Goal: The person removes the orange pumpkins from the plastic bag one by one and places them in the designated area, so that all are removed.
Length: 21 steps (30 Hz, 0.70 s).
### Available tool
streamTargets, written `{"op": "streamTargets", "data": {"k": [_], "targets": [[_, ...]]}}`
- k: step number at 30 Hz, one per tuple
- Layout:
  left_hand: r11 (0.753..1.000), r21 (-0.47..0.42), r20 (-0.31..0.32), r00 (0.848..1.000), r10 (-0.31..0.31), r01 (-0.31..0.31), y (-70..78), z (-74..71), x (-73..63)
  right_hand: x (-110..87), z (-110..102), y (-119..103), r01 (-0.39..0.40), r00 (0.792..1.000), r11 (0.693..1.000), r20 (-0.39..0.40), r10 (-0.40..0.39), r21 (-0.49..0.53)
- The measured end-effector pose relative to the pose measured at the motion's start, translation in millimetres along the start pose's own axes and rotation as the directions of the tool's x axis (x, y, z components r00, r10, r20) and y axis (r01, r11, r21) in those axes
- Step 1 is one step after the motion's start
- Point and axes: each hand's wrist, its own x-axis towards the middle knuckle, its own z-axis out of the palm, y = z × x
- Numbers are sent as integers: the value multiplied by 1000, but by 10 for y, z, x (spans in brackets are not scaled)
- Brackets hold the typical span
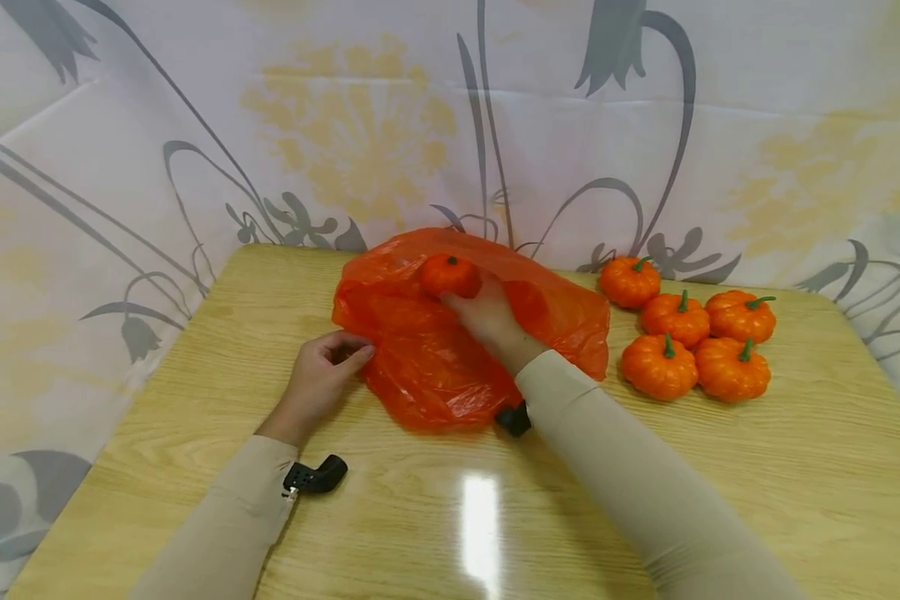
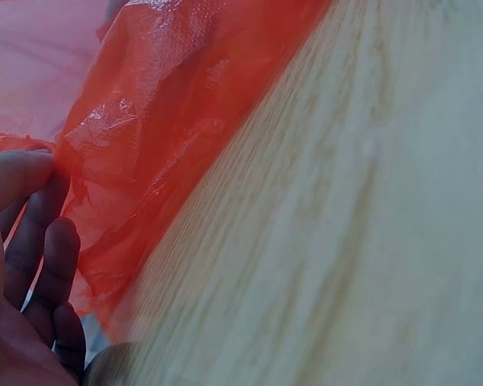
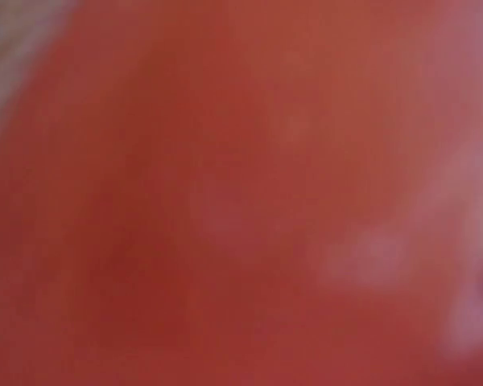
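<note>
A thin red plastic bag (image 1: pixel 450 383) lies spread on the table, its mouth facing me. Thumb and fingertips of my left hand (image 1: pixel 321 373) pinch the bag's left edge; the left wrist view shows the same hand (image 2: pixel 32 233) at the crinkled film (image 2: pixel 153 121). My right hand (image 1: pixel 491 315) reaches into the bag's mouth and grips a small orange pumpkin (image 1: pixel 447 276) with a dark green stem. Part of that hand is hidden behind the pumpkin and the film. Blurred red film (image 3: pixel 225 201) fills nearly all of the right wrist view.
Several orange pumpkins with green stems stand grouped to the right of the bag, the front one (image 1: pixel 659 367) nearest me. The wooden table (image 1: pixel 390 533) backs onto a flower-patterned cloth (image 1: pixel 540 133). Black wrist cameras, such as the left one (image 1: pixel 318 475), stick out from both sleeves.
</note>
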Motion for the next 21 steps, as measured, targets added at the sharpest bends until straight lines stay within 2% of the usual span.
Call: {"op": "streamTargets", "data": {"k": [13,21], "targets": [[1000,11,-18,1000,4,-4,6,-2,3,76,67,39,67,996,997,-55,-69,-36],[1000,10,-16,1000,4,-4,-2,8,9,186,65,35,87,995,995,-42,-90,-57]]}}
